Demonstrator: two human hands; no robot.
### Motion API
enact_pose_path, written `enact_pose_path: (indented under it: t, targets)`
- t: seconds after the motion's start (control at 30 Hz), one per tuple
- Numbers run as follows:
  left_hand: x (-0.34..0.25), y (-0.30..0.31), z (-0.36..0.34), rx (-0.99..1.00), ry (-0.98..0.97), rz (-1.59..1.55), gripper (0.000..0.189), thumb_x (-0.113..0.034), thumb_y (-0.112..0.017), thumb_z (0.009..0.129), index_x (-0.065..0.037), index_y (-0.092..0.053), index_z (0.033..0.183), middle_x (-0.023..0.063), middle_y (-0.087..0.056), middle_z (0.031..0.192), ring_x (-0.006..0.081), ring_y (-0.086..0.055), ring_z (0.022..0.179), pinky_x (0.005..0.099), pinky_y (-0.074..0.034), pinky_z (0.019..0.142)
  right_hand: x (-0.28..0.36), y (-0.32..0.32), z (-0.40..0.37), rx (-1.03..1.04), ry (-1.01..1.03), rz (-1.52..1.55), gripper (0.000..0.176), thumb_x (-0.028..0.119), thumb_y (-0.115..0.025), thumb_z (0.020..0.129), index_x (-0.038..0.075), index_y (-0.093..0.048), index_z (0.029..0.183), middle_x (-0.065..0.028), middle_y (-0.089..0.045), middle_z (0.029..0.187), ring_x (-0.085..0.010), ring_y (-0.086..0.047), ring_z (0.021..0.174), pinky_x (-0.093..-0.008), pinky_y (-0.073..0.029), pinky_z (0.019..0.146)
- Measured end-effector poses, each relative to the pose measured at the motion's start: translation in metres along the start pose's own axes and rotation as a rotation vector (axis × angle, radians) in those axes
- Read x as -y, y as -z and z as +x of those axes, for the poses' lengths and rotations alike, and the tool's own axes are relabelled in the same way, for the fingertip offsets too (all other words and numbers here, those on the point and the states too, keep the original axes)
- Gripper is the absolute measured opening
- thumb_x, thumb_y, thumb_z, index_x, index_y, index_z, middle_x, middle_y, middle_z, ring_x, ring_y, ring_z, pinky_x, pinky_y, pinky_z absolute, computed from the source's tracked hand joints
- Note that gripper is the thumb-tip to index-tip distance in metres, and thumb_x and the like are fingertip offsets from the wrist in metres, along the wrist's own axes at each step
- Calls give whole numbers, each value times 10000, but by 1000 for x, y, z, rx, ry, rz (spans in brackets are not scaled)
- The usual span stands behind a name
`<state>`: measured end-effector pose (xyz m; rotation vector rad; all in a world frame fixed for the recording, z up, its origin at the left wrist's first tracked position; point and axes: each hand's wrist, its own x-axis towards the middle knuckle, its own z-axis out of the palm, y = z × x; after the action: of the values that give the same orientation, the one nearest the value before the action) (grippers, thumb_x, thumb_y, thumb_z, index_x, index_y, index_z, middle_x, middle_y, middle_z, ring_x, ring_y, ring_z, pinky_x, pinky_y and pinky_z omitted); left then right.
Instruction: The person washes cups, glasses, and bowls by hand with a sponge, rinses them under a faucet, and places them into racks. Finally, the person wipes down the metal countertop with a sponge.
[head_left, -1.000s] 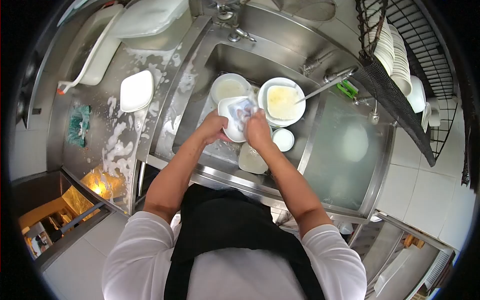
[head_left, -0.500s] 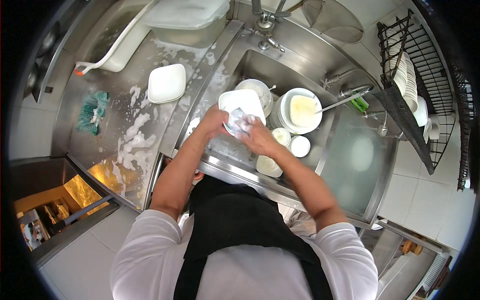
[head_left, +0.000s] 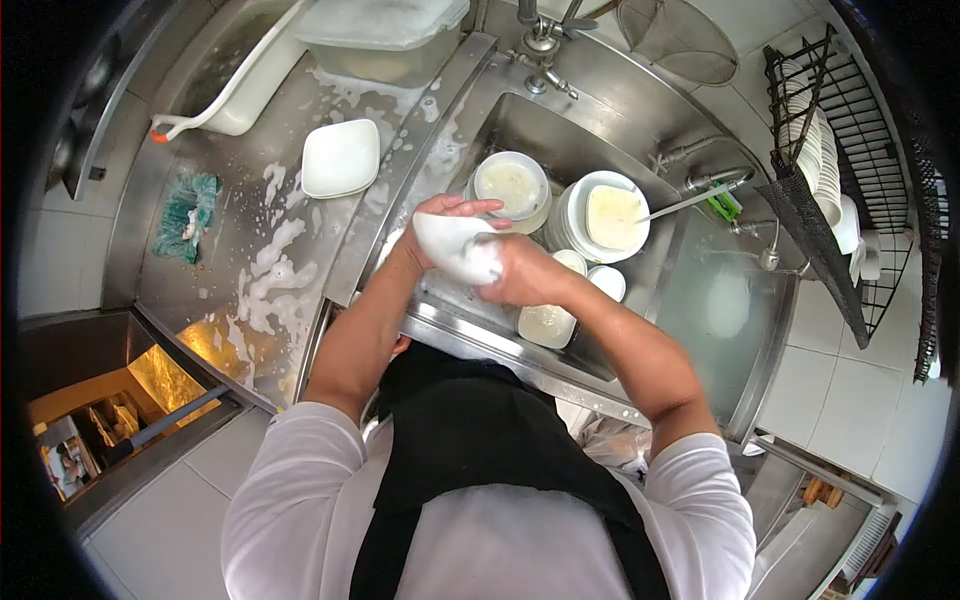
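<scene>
Over the near left part of the sink (head_left: pixel 522 108), my left hand (head_left: pixel 410 246) holds a white square plate (head_left: pixel 446 240), now tilted, with its fingers stretched along the far edge. My right hand (head_left: pixel 527 272) is closed at the plate's right side, pressing a soapy scrubbing pad (head_left: pixel 486 262) to it; fingers and foam hide most of the pad. Just beyond my hands stands a round white bowl (head_left: pixel 511 183) with cloudy liquid in it. To the right, a stack of white dishes (head_left: pixel 570 215) carries a square dish (head_left: pixel 612 218) with yellowish liquid and a utensil handle.
Square white plates (head_left: pixel 341 158) lie on the foamy steel counter (head_left: pixel 235 140) at left, near a green scrubber (head_left: pixel 186 218). Small bowls (head_left: pixel 606 283) sit in the sink's near right. A water-filled basin (head_left: pixel 700 330) adjoins it. A dish rack (head_left: pixel 840 120) hangs at right.
The plate has tipped from facing up to a steep tilt between my hands. My left fingers have spread along its far edge. The pad is now more hidden behind my right hand.
</scene>
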<state>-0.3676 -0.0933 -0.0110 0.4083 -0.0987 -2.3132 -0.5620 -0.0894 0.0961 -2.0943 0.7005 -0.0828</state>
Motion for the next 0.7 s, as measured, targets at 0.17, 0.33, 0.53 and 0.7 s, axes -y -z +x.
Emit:
enact_pose_path:
  t: [0.17,0.33,0.53,0.7]
  targets:
    - [34,-15,4,-113,-487,-52,605,-462,-499,974,-13,-466,1379,173,-571,1322,333,-550,1223,480,-402,1085,-51,4,7,-390,-104,612,485,297,-686,842,-23,-600,1196,-131,-666,1150,-203,-672,985,-374,-543,855]
    - [34,-28,-2,49,-406,98,613,-136,-682,836,6,-442,1382,161,-590,1282,294,-586,1183,432,-437,1060,-108,-33,23,-900,-242,1658,491,337,-550,965,-67,-552,1244,-164,-659,1106,-227,-666,968,-357,-553,839]
    - [32,-46,16,-96,-368,424,597,25,-660,768,10,-479,1338,146,-601,1249,255,-610,1123,391,-462,1017,-96,-40,13,-1241,-284,788,449,179,-614,896,-27,-563,1291,-158,-619,1237,-283,-604,1093,-377,-449,981]
    - [33,-49,26,-70,-363,588,429,34,-666,765,20,-616,1191,102,-662,1160,181,-629,1048,328,-476,947,-29,-9,-1,-1055,150,-323,448,156,-669,833,83,-623,1273,-188,-603,1260,-342,-563,1165,-470,-398,1033]
